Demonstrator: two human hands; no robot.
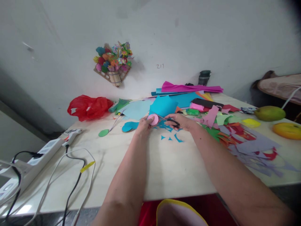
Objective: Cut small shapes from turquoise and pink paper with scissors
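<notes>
My left hand (pixel 144 126) pinches a round pink paper disc (pixel 154 119) over the table. Just behind it stands a bright blue sheet of paper (pixel 163 106); whether my left fingers grip that too is hard to see. A pair of black-handled scissors (pixel 173 121) is in my right hand (pixel 182 121), its blades pointing left toward the disc and the blue sheet. Small blue paper scraps (pixel 179 138) lie beneath both hands. Left of my left hand rest blue round cut-outs (pixel 128 126) and a green paper disc (pixel 103 133).
A white power strip (pixel 44 157) and cables run along the left side, near a red plastic bag (pixel 89 107). Coloured paper scraps (pixel 254 146), a green mango (pixel 269 113) and a yellow-orange fruit (pixel 287 130) occupy the right. A dark bottle (pixel 204 77) stands at the back.
</notes>
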